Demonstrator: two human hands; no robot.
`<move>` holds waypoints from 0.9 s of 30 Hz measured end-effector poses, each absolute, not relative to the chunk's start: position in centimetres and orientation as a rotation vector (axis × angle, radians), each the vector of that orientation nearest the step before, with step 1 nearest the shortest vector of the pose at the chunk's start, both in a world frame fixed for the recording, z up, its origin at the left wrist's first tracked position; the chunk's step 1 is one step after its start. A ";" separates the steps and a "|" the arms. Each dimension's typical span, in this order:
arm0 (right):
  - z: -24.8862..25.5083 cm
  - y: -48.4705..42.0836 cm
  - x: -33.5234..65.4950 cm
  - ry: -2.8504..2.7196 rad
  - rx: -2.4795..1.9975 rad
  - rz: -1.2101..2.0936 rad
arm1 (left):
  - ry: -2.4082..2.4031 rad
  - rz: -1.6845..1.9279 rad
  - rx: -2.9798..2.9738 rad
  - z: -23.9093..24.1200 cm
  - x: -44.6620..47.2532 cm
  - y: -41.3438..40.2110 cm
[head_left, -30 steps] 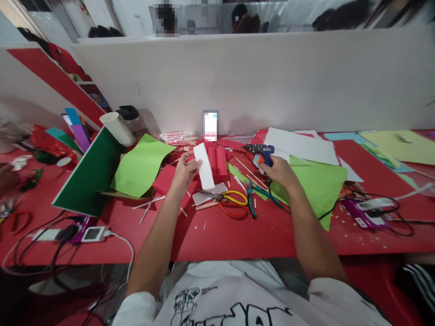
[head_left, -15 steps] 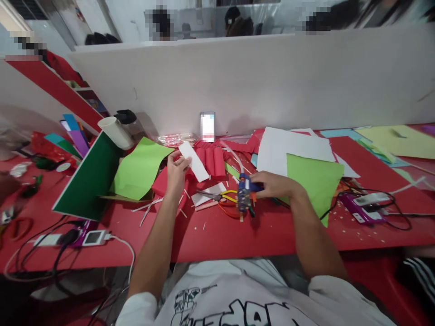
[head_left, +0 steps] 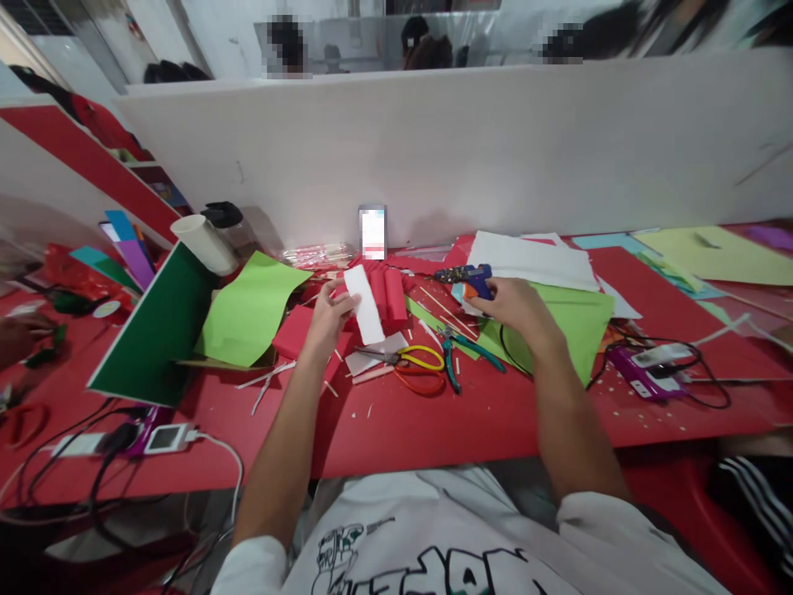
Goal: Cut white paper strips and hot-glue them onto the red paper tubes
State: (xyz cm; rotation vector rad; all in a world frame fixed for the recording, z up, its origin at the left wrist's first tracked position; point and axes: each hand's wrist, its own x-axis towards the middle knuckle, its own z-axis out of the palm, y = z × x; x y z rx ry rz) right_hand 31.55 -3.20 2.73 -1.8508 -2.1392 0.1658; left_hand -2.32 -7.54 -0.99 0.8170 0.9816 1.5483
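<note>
Between the fingers of my left hand (head_left: pixel 333 310) is a white rectangular strip (head_left: pixel 365 306), held tilted above the table. My right hand (head_left: pixel 509 303) grips a blue hot glue gun (head_left: pixel 474 277) with an orange trigger, its nozzle pointing left. Behind the strip lie red folded paper pieces (head_left: pixel 391 296). Scissors (head_left: pixel 421 357) with yellow and orange handles rest below, beside teal-handled pliers (head_left: pixel 458 347). A lime green sheet (head_left: pixel 567 318) lies under my right forearm, and a white sheet (head_left: pixel 533 260) is behind it.
A dark green board (head_left: pixel 154 330) leans at the left, near another lime sheet (head_left: pixel 254 310) and a white roll (head_left: pixel 203 244). A lit phone (head_left: pixel 372 233) stands against the partition (head_left: pixel 434 149). Purple power strips (head_left: pixel 650 376) with cables lie at both sides. Another person's hand (head_left: pixel 21 335) is at far left.
My right hand has turned the glue gun from pointing toward me to pointing left, and raised it farther back. The white strip has become more upright in my left hand.
</note>
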 end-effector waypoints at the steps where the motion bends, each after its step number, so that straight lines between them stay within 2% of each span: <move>1: 2.1 -2.6 31.2 -2.167 -1.957 0.143 | 0.973 1.535 0.804 -0.9 -2.3 -7.6; 6: -0.5 -0.9 30.7 -2.251 -2.142 0.148 | 0.928 1.540 0.758 -0.7 -1.5 -7.9; 10: -0.2 -3.1 30.1 -2.058 -1.989 0.195 | 0.897 1.668 0.691 -1.2 -0.4 -7.7; 12: 0.2 -4.9 28.6 -1.907 -1.675 0.418 | 0.875 1.758 0.639 -1.4 0.2 -7.5; 15: 0.0 -7.5 24.9 -1.682 -1.101 0.931 | 0.849 1.877 0.580 -1.5 1.2 -7.5; 18: -0.8 -8.9 20.8 -1.478 -0.900 1.207 | 0.837 1.956 0.562 -1.4 2.1 -7.7; 27: -2.4 -8.0 17.3 -1.270 -0.911 1.165 | 0.898 1.955 0.723 -2.1 4.2 -8.5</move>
